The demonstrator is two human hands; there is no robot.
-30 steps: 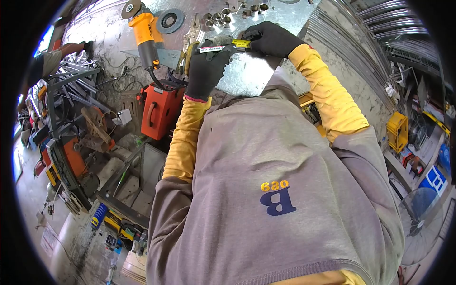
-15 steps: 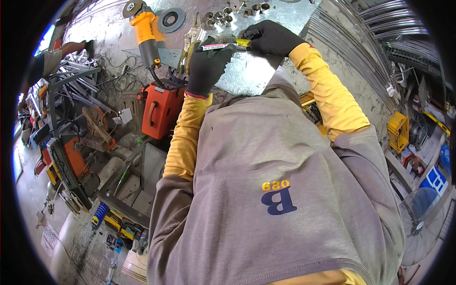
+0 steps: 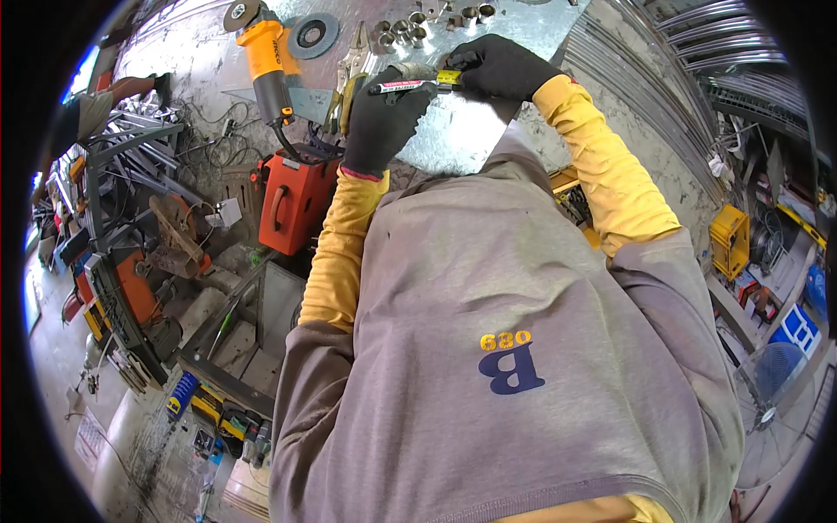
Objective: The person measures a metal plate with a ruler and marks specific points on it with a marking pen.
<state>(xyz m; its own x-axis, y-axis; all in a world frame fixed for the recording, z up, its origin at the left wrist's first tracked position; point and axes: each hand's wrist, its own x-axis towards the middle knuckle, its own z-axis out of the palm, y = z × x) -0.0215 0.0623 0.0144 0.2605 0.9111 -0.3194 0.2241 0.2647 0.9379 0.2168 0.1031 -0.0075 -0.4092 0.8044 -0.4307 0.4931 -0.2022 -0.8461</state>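
My left hand (image 3: pixel 382 131), in a black glove, is closed around a white marker pen (image 3: pixel 403 86) with red and dark print. The pen lies crosswise over the fingers, pointing toward my other hand. My right hand (image 3: pixel 504 70), also black-gloved, has its fingers curled at a short yellow strip of tape measure (image 3: pixel 449 78). The strip spans the small gap between my hands; the rest of it is hidden. Behind my left fingers shows a greyish rounded piece (image 3: pixel 413 70), too covered to name. Both hands are over a shiny metal sheet (image 3: pixel 458 135).
A yellow angle grinder (image 3: pixel 268 70), a flap disc (image 3: pixel 312 37), locking pliers (image 3: pixel 356 65) and several short pipe rings (image 3: pixel 403 33) lie on the metal surface. An orange machine (image 3: pixel 292 200) stands below left. Metal tubes (image 3: pixel 645 105) lie right, a fan (image 3: pixel 767 410) lower right.
My left hand and the marker pen have shifted slightly right, and a little less yellow strip shows between my hands. My right hand is almost still.
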